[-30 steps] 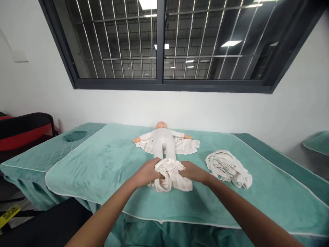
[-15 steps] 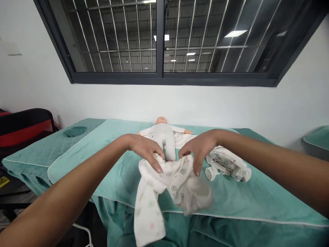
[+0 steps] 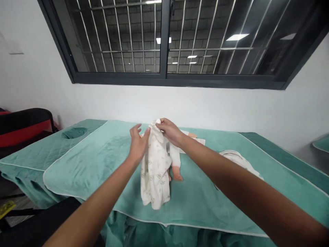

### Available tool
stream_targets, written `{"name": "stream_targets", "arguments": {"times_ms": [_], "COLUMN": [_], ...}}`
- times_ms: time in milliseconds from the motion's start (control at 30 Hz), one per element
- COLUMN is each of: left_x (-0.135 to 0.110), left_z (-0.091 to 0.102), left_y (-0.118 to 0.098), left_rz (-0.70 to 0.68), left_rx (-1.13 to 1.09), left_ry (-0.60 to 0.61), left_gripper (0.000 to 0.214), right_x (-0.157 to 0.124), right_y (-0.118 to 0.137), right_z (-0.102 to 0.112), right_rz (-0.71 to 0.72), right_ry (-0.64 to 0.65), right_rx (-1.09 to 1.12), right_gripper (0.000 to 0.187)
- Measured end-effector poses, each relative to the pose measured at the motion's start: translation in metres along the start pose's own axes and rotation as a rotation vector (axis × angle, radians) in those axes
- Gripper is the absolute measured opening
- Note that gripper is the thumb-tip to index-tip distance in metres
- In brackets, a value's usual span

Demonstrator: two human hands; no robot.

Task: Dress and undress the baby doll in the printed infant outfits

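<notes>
A white baby garment with small printed figures (image 3: 156, 171) hangs in front of me, its top bunched and its lower end reaching down over the bed. My right hand (image 3: 169, 132) pinches the top of it between thumb and fingers. At its left edge is my left hand (image 3: 138, 140), fingers apart and thumb against or very close to the cloth. Behind the garment lies a baby doll in white; one leg (image 3: 175, 161) with a bare foot shows, while its head and most of its body are hidden.
A green cover (image 3: 102, 164) lies over the bed, which has a face hole (image 3: 74, 132) at the left. Another white cloth item (image 3: 239, 158) lies to the right, partly behind my right forearm. A wall and barred window stand behind; a red and black chair (image 3: 25, 127) is at far left.
The garment has been raised and moved farther over the bed, now hanging lengthwise in front of the doll. My left hand has loosened its grip and spread its fingers.
</notes>
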State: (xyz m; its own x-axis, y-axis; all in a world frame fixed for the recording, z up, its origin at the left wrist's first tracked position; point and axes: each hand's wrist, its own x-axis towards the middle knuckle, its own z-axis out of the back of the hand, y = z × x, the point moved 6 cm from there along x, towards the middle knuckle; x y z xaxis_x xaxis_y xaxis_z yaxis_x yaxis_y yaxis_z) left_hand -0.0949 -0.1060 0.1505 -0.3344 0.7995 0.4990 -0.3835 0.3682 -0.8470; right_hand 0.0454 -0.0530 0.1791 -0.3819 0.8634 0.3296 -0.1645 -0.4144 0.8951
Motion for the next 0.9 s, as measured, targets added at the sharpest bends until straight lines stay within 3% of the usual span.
{"name": "stream_targets", "arguments": {"times_ms": [33, 133, 267, 333, 400, 533, 633, 733, 833, 900], "left_x": [-0.009, -0.039, -0.06, -0.056, -0.046, -0.025, -0.012, 0.0, 0.015, 0.027], "left_z": [-0.006, -0.03, -0.05, -0.063, -0.079, -0.111, -0.13, -0.141, -0.143, -0.133], "left_y": [0.013, 0.047, 0.065, 0.069, 0.081, 0.115, 0.13, 0.132, 0.125, 0.12], "left_rz": [-0.057, -0.165, -0.133, -0.015, 0.187, 0.55, 0.695, 0.75, 0.759, 0.763], "left_rx": [0.079, 0.288, 0.26, 0.15, 0.067, -0.114, -0.329, -0.488, -0.554, -0.537], "left_ry": [-0.004, 0.186, 0.35, 0.412, 0.455, 0.526, 0.541, 0.495, 0.484, 0.466], "left_gripper": [0.049, 0.05, 0.042, 0.043, 0.049, 0.052, 0.053, 0.057, 0.058, 0.06], "right_x": [0.007, 0.023, 0.038, 0.049, 0.063, 0.1, 0.127, 0.146, 0.161, 0.171], "right_y": [-0.017, -0.07, -0.133, -0.158, -0.182, -0.222, -0.243, -0.253, -0.247, -0.233], "right_z": [-0.007, -0.013, 0.027, 0.057, 0.085, 0.12, 0.129, 0.13, 0.128, 0.124], "right_rz": [-0.004, -0.036, -0.105, -0.153, -0.222, -0.351, -0.417, -0.458, -0.471, -0.473], "right_ry": [0.016, 0.041, -0.104, -0.18, -0.214, -0.159, -0.07, 0.013, 0.074, 0.093], "right_rx": [-0.063, -0.213, -0.409, -0.491, -0.548, -0.589, -0.586, -0.578, -0.58, -0.596], "right_gripper": [0.021, 0.025, 0.039, 0.048, 0.057, 0.071, 0.084, 0.089, 0.087, 0.086]}}
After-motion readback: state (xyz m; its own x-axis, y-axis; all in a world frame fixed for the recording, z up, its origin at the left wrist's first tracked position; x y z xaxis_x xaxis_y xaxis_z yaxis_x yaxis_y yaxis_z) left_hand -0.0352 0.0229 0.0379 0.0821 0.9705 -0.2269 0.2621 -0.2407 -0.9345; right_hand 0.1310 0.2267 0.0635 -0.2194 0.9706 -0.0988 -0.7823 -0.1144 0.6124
